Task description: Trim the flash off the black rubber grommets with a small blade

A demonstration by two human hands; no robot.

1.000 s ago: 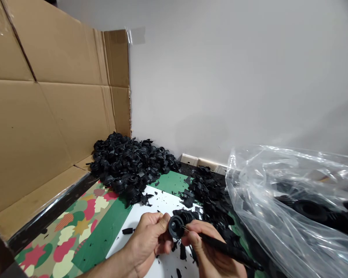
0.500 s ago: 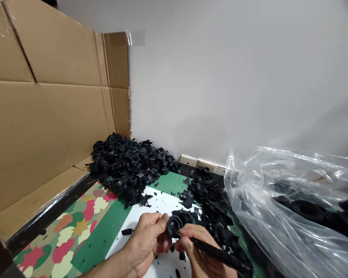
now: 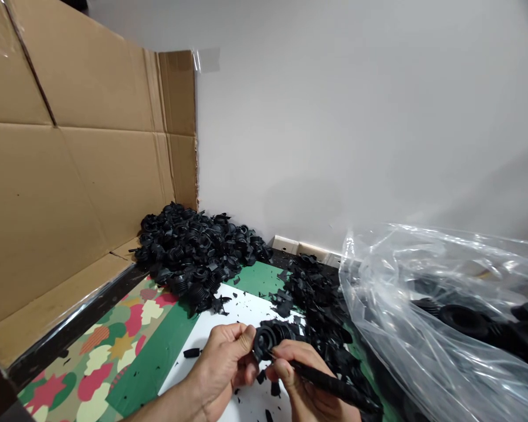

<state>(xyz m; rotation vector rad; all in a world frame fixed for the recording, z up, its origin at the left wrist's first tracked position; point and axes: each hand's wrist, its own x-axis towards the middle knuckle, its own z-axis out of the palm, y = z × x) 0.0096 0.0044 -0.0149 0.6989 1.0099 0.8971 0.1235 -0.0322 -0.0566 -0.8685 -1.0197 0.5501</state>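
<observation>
Pinched between the thumb and fingers of my left hand [image 3: 229, 357] is a round black rubber bellows [image 3: 264, 341], its ringed open end facing me. My right hand [image 3: 305, 375] grips a craft knife with a long black-wrapped handle [image 3: 330, 384], held like a pen. Its thin tip reaches the lower right rim of the bellows and is partly hidden by my fingers. Beneath both hands lies a white sheet [image 3: 209, 319] strewn with small black scraps. More ribbed black rubber lies just behind the bellows.
A heap of black bellows [image 3: 198, 246] lies against the cardboard wall [image 3: 114, 140] at the back left. Black rubber offcuts [image 3: 317, 293] are piled to the right of the sheet. A clear plastic bag [image 3: 387, 305] holding larger black parts [image 3: 464, 321] stands at the right.
The bellows has turned slightly in my left hand against the knife tip. Both hands stay in nearly the same place.
</observation>
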